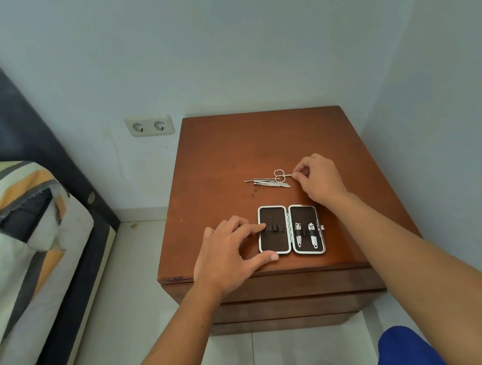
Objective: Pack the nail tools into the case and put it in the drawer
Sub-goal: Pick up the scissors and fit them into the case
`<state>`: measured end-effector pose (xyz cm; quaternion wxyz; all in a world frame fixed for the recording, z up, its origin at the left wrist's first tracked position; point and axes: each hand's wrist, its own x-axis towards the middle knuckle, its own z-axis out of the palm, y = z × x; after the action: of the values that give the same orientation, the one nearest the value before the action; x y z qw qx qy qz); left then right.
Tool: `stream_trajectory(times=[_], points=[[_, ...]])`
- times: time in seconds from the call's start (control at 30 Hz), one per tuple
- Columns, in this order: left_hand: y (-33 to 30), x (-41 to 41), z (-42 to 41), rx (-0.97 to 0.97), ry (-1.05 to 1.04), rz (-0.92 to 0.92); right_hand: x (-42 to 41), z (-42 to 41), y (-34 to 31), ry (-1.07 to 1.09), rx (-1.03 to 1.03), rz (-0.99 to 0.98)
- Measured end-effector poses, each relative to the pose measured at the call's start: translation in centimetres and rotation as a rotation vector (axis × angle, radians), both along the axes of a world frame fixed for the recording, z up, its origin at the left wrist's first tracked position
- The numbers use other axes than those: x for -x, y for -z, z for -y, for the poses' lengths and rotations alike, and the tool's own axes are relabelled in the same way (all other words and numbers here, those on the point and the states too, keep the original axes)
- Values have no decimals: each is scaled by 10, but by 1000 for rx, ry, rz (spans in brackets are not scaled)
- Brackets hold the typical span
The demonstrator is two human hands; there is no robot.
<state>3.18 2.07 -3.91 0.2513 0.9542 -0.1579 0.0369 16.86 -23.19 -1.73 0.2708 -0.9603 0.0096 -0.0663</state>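
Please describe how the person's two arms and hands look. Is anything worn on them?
Both forearms are bare up to the frame edge: no sleeves show. The left hand and right hand carry no gloves, and no rings, watch or bracelets are visible. A small mole marks the left forearm.

— How's my feed reading on your end?

— Soft, even daylight, slightly cool on the walls [209,29]. Only faint shadows under my hands on the nightstand [228,152].

— Any glare?

— A dull sheen on the nightstand's top toward its far edge, small glints on the metal tools [267,179]. The centre is sharp; the wide lens bends the bed [7,250] and stretches my forearms at the edges.
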Motion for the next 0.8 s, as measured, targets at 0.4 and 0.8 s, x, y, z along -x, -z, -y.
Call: stream_trajectory(times=[0.4,0.8], points=[[3,-1,-2,-3,11,24,30,25,-13,18,-470,-32],[1,1,-1,5,7,10,66,39,-24,69,-1264,-125]])
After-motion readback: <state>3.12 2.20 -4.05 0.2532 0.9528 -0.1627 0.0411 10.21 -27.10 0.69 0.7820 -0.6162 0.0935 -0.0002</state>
